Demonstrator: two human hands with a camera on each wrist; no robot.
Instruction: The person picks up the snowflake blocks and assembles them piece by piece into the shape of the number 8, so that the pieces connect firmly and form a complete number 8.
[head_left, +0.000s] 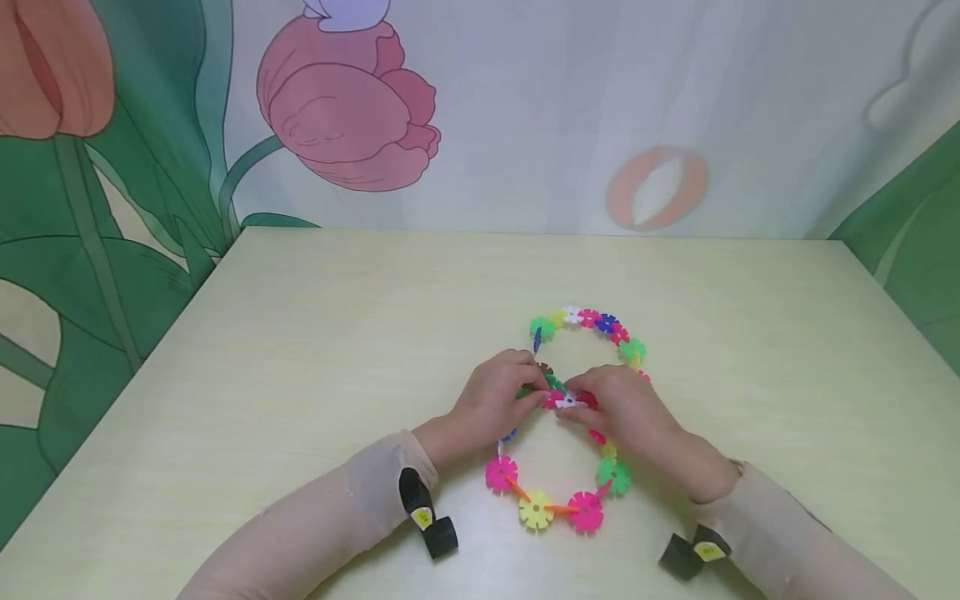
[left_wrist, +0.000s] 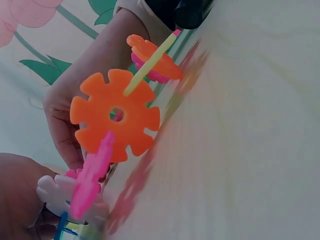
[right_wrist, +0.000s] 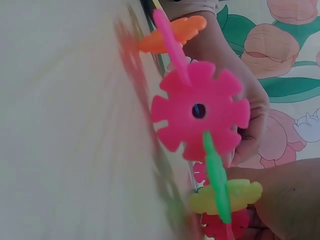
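Observation:
A chain of notched, flower-shaped plastic discs lies on the table in two joined loops. At the waist between the loops, my left hand (head_left: 491, 404) pinches the chain near a pink disc. Facing it, my right hand (head_left: 630, 408) grips the chain by a white disc (head_left: 570, 401), thumb and fingers close to its edge. Fingertips cover part of the joined pieces. In the left wrist view a large orange disc (left_wrist: 92, 117) hangs in front of the hands. A pink disc (right_wrist: 172, 120) fills the middle of the right wrist view, with a green disc (right_wrist: 216, 175) slotted into it.
The far loop has a blue disc (head_left: 607, 323) and a green disc (head_left: 542, 327). Toward me, the near loop holds a yellow disc (head_left: 536, 511) and pink ones. The pale wooden table (head_left: 337, 333) ends at a flower-printed curtain (head_left: 525, 125).

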